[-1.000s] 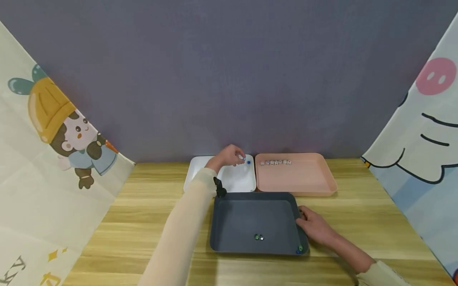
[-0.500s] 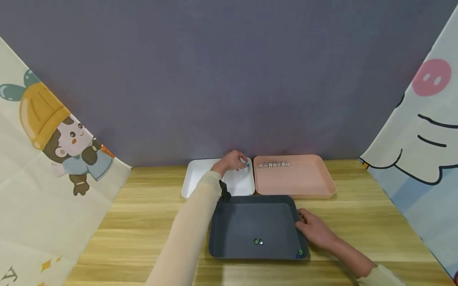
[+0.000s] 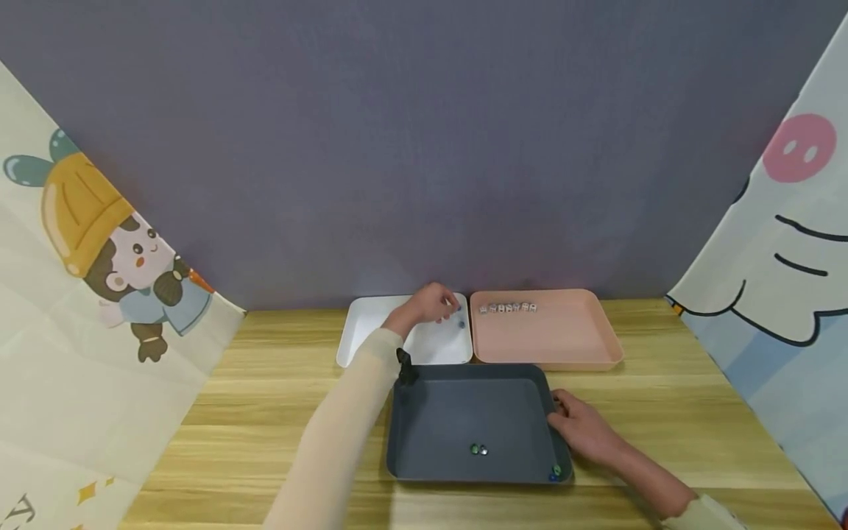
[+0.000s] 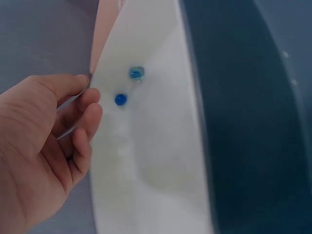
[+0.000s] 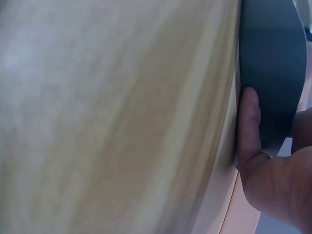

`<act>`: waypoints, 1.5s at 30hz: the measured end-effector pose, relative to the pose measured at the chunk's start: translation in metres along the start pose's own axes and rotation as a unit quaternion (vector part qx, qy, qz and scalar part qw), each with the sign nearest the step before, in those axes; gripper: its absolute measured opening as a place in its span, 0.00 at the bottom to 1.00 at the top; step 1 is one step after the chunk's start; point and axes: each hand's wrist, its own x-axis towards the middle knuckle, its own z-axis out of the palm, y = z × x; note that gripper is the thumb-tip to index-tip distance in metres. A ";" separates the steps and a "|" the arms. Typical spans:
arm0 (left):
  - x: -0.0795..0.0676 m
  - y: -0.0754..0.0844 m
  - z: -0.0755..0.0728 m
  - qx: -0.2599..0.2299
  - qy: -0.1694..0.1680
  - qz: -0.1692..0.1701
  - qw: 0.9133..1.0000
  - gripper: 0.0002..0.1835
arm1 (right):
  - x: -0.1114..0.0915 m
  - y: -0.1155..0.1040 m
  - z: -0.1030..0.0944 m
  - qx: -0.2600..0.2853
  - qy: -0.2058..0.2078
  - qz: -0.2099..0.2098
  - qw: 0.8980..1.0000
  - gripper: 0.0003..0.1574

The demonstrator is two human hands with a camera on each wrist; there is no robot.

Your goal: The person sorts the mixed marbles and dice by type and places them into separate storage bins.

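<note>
My left hand (image 3: 432,303) hovers over the right part of the white tray (image 3: 358,324), fingers loosely bent and holding nothing. Close to its fingertips in the left wrist view, a dark blue marble (image 4: 121,99) and a teal-blue marble (image 4: 137,73) lie apart on the white surface. My right hand (image 3: 583,427) grips the right side of the dark grey tray (image 3: 457,412); in the right wrist view one finger lies along the tray's outer wall. Inside that tray are a green marble (image 3: 474,448) beside a clear one (image 3: 483,450), plus a green and a blue marble (image 3: 553,478) in its near right corner.
A pink tray (image 3: 550,335) stands right of the white one, with a row of several dice (image 3: 509,308) near its far edge. All trays rest on a wood-grain table (image 3: 265,412). A grey panel (image 3: 424,147) rises behind, and printed cloths flank both sides.
The left hand has let go of a small bluish marble, so two now lie in the white tray. It has drawn back slightly left. The right hand keeps its grip on the dark tray.
</note>
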 end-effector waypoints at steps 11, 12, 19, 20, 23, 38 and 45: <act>-0.040 0.046 -0.001 0.073 -0.052 0.143 0.986 0.11 | 0.000 -0.001 -0.003 -0.002 -0.002 0.007 1.000 0.22; -0.045 0.051 0.000 0.087 -0.054 0.152 0.983 0.11 | 0.000 -0.001 -0.003 -0.001 -0.002 0.002 1.000 0.22; -0.078 0.087 0.009 0.126 -0.122 0.171 0.970 0.09 | 0.003 -0.001 -0.002 0.001 -0.003 0.001 1.000 0.21; -0.082 0.091 0.012 0.125 -0.140 0.166 0.968 0.09 | 0.004 -0.001 -0.003 -0.002 -0.002 -0.003 1.000 0.22; -0.093 0.103 0.023 0.133 -0.197 0.157 0.959 0.10 | 0.005 -0.002 -0.004 -0.005 0.001 -0.003 1.000 0.26; -0.116 0.104 0.085 0.240 -0.309 0.146 0.909 0.12 | 0.001 0.000 0.000 -0.020 0.001 -0.007 1.000 0.27; -0.119 0.101 0.096 0.245 -0.309 0.168 0.904 0.10 | 0.001 0.001 0.002 -0.012 -0.001 -0.020 1.000 0.25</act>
